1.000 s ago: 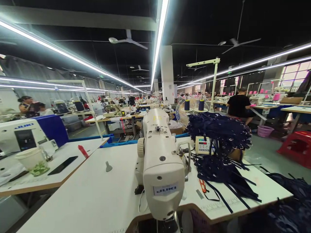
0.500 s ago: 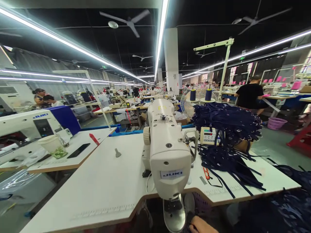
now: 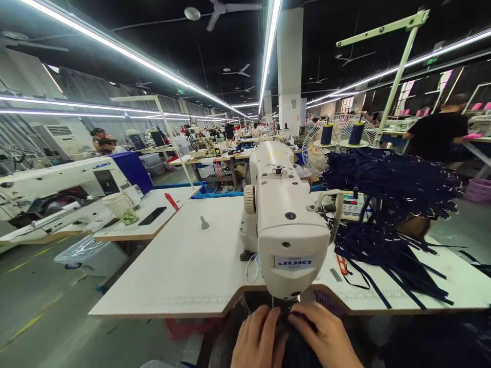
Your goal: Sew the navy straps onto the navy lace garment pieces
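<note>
A white JUKI sewing machine (image 3: 293,235) stands in front of me, its head pointing toward me. Below its needle area, my left hand (image 3: 259,335) and my right hand (image 3: 324,329) are side by side, fingers curled and closed on a piece of dark cloth (image 3: 297,350). The cloth hangs down between them, and its far end is hidden by the fingers and the machine head. Right of the machine lies a pile of navy straps (image 3: 360,250), some with their ends trailing over the white table (image 3: 184,271).
A larger bundle of navy straps with metal rings (image 3: 391,179) sits behind, near a control panel (image 3: 351,207). Red-handled thread snips (image 3: 341,264) lie at right, a grey metal piece (image 3: 204,223) at left. A cup (image 3: 120,208) and a phone (image 3: 152,215) rest on the neighbouring table.
My left hand has come into view, and my right hand has moved up to the needle area. Both now hold the dark cloth there. The whole view has shifted left and down.
</note>
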The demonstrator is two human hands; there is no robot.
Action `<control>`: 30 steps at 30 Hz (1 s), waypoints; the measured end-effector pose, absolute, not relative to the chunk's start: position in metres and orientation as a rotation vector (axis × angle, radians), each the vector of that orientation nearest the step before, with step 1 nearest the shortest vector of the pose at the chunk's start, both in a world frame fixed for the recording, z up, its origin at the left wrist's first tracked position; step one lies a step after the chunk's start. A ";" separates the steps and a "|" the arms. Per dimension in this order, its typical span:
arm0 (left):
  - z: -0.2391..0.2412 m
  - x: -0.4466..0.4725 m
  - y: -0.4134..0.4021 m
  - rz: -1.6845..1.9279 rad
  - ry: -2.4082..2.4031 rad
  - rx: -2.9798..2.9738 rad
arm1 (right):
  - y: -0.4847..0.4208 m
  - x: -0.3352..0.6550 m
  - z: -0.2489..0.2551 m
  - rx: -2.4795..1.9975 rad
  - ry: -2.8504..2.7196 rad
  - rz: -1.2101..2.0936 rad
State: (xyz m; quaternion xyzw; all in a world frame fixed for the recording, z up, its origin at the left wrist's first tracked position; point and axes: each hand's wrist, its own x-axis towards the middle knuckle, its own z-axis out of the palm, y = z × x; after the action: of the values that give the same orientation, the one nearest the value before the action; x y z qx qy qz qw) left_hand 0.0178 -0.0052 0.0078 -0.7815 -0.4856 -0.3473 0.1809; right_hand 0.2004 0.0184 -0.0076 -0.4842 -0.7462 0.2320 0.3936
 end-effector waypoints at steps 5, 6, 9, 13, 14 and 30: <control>0.009 0.020 0.009 -0.935 -0.858 -2.249 | 0.021 0.186 -0.030 -1.319 -1.367 0.939; 0.007 0.023 0.009 -0.922 -0.852 -2.255 | 0.023 0.186 -0.031 -1.298 -1.295 0.992; -0.002 0.034 0.008 -1.065 -1.035 -2.147 | 0.031 0.191 -0.022 -1.243 -1.256 1.148; -0.011 0.048 0.004 -1.195 -1.243 -2.016 | 0.040 0.198 -0.004 -1.306 -1.362 1.127; -0.011 0.050 0.003 -1.203 -1.276 -1.996 | 0.042 0.199 -0.002 -1.347 -1.392 1.072; -0.011 0.058 0.002 -1.103 -1.414 -1.956 | 0.054 0.198 -0.005 -1.577 -1.582 0.889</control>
State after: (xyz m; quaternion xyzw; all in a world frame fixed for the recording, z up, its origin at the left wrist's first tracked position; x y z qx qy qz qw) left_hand 0.0576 0.0016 -0.0106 -0.7152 -0.5172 -0.4035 0.2414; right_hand 0.1984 0.0538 -0.0048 -0.6118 -0.6138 0.3449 0.3605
